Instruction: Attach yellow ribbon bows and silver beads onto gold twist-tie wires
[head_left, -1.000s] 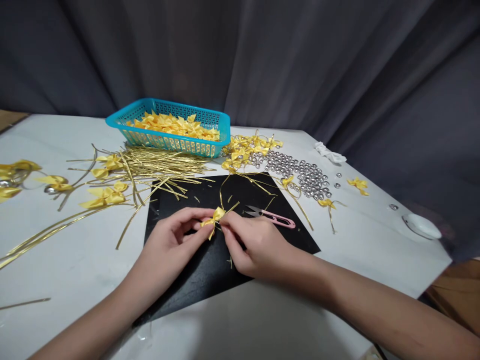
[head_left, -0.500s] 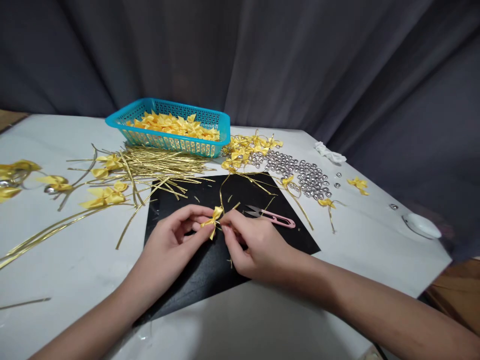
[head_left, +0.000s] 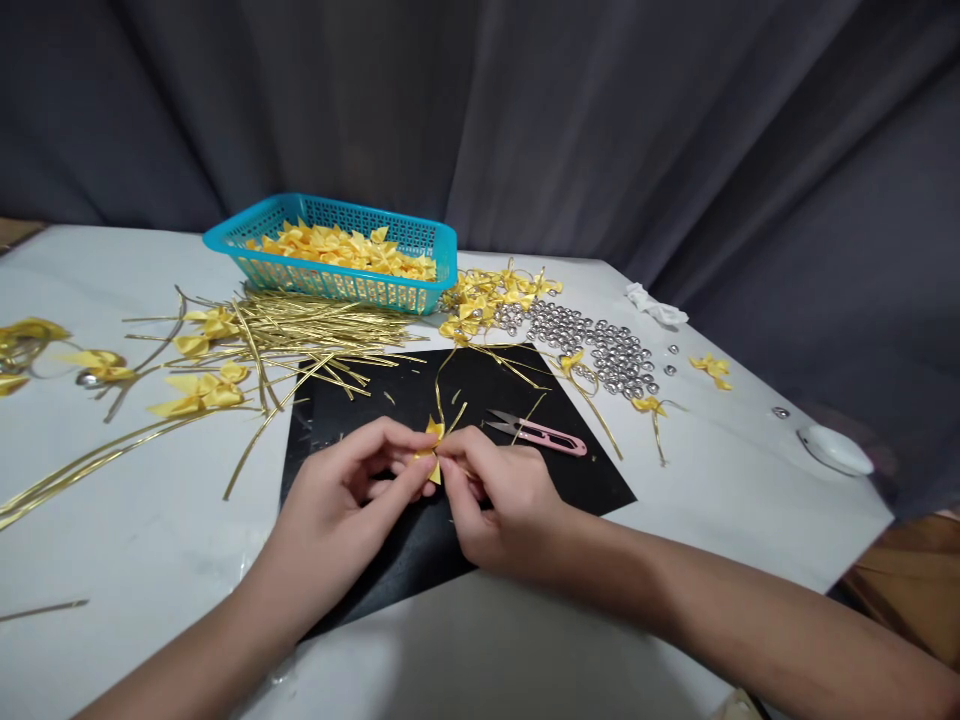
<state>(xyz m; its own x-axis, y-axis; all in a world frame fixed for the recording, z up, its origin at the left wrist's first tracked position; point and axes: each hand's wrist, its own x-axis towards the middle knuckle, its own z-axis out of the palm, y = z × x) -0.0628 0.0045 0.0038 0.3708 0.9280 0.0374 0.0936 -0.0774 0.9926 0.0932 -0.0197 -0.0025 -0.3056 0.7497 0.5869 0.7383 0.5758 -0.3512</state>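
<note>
Over a black mat (head_left: pixel 390 560), my left hand (head_left: pixel 341 505) and my right hand (head_left: pixel 499 495) meet, both pinching one small yellow ribbon bow (head_left: pixel 433 447). A thin gold wire (head_left: pixel 439 385) runs up from the bow and curves away across the mat. The fingers of both hands are pressed together on the bow, which they partly hide. Pink thread snips (head_left: pixel 536 432) lie on the mat just right of my right hand.
A blue basket (head_left: pixel 330 283) of yellow bows stands at the back. Gold wire strips (head_left: pixel 300 335) and loose bows (head_left: pixel 199 390) spread to the left. Silver beads (head_left: pixel 600 345) lie at right, with more bows (head_left: pixel 487 295), a white dish (head_left: pixel 834 448) and a white scrap (head_left: pixel 658 305).
Both hands have drawn closer together around the bow, covering more of it. The view has shifted slightly, so the table items sit a little lower left.
</note>
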